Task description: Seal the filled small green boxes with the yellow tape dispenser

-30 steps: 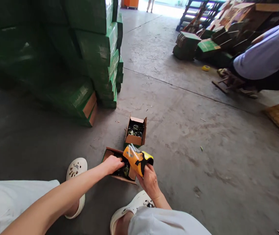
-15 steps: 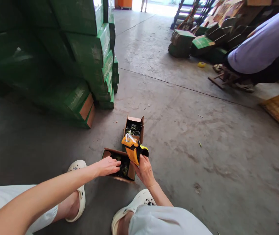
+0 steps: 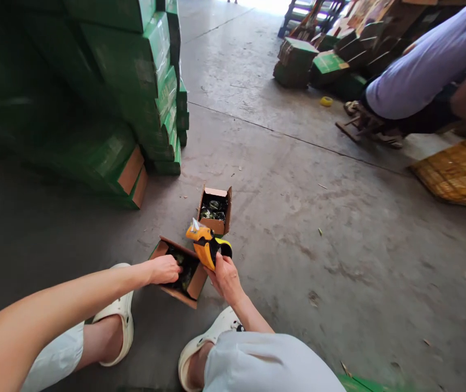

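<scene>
An open cardboard box [image 3: 163, 249] with dark green contents lies on the concrete floor between my feet. My left hand [image 3: 163, 269] rests with curled fingers on the box's near edge and its contents. My right hand [image 3: 225, 277] grips an orange and black tape dispenser [image 3: 205, 246], held just above the box's right end. A second small open box [image 3: 215, 208] with dark contents sits just beyond.
Tall stacks of green cartons [image 3: 106, 87] stand at the left. Another person [image 3: 424, 76] in a pale shirt crouches at the upper right beside flattened green boxes [image 3: 298, 60], a yellow tape roll [image 3: 326, 101] and a yellow crate [image 3: 457, 171]. White sandals [image 3: 116, 316] flank the box.
My left hand has pulled back from inside the box to its near edge. The tape dispenser has tilted more upright and dropped closer to the box. The view has shifted left and down.
</scene>
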Demonstrator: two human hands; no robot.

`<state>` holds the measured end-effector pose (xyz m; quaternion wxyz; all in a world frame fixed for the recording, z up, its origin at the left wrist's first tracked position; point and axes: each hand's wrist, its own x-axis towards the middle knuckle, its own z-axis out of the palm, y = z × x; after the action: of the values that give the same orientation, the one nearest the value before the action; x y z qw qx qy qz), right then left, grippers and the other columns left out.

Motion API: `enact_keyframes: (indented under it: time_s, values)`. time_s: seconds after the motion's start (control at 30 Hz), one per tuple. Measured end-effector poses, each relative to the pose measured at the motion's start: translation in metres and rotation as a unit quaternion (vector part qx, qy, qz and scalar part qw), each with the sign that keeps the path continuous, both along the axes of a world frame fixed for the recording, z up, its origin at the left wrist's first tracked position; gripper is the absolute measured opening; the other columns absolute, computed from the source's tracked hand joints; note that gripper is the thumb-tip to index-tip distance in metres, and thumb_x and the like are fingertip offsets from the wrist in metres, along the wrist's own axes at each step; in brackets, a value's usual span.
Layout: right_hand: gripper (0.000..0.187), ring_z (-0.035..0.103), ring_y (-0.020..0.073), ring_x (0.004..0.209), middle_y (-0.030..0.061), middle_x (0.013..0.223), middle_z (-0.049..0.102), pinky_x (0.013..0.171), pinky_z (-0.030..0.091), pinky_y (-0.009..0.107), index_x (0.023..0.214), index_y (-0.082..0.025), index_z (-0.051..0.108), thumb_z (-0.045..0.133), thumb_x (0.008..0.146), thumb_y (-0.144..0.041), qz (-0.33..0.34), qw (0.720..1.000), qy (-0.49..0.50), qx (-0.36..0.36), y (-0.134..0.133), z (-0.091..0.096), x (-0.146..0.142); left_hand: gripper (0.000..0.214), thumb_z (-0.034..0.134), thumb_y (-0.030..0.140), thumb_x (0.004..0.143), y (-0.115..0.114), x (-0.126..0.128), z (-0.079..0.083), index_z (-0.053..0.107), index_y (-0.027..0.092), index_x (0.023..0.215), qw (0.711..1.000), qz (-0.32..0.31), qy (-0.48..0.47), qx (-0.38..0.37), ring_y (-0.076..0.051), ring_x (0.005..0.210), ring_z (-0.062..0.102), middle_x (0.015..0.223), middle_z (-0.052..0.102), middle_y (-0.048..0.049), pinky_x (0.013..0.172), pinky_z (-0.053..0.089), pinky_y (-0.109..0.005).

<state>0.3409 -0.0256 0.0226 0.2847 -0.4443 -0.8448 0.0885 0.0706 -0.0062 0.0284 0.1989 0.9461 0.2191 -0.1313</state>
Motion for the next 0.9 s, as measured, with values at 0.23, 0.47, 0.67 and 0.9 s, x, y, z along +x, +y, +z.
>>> enact_keyframes:
  time_s: [0.23, 0.47, 0.67, 0.9]
  values:
    - [0.039, 0.069, 0.024, 0.073, 0.0073, 0.084, 0.072, 0.08, 0.059, 0.04, 0.141, -0.011, 0.041, 0.048, 0.107, -0.028, 0.006, 1.0, -0.012, 0.006, -0.007, -0.005, -0.005, 0.017, 0.066, 0.005, 0.082, -0.005, 0.006, 0.016, 0.071, 0.017, 0.07, 0.989, 0.123, 0.07, -0.034, -0.024, 0.077, 0.073, 0.079, 0.075, -0.0123, 0.068, 0.052, -0.031]
    - [0.043, 0.068, 0.0247, 0.075, 0.0086, 0.087, 0.072, 0.079, 0.06, 0.039, 0.144, -0.011, 0.039, 0.051, 0.105, -0.027, 0.013, 1.0, -0.016, -0.001, -0.007, 0.001, -0.003, 0.026, 0.057, 0.039, 0.096, -0.013, 0.032, 0.038, 0.067, 0.017, 0.105, 0.913, 0.364, 0.056, -0.174, -0.024, 0.075, 0.077, 0.085, 0.078, -0.0096, 0.065, 0.059, -0.029]
    - [0.041, 0.069, 0.0256, 0.076, 0.0095, 0.088, 0.073, 0.08, 0.06, 0.04, 0.143, -0.011, 0.039, 0.049, 0.107, -0.028, 0.009, 1.0, -0.011, 0.0, -0.009, 0.0, -0.005, 0.014, 0.065, 0.03, 0.086, -0.016, 0.034, 0.024, 0.062, 0.018, 0.093, 0.769, 0.507, 0.018, -0.389, -0.02, 0.06, 0.074, 0.067, 0.074, -0.0027, 0.05, 0.053, -0.022]
    - [0.039, 0.07, 0.0266, 0.081, 0.0092, 0.088, 0.074, 0.081, 0.061, 0.041, 0.14, -0.013, 0.043, 0.049, 0.106, -0.03, 0.001, 0.999, -0.023, -0.033, -0.006, -0.001, -0.005, 0.009, 0.068, 0.024, 0.08, -0.016, 0.035, 0.024, 0.064, 0.019, 0.086, 0.788, 0.505, 0.039, -0.351, -0.018, 0.06, 0.073, 0.068, 0.073, -0.0016, 0.051, 0.052, -0.021]
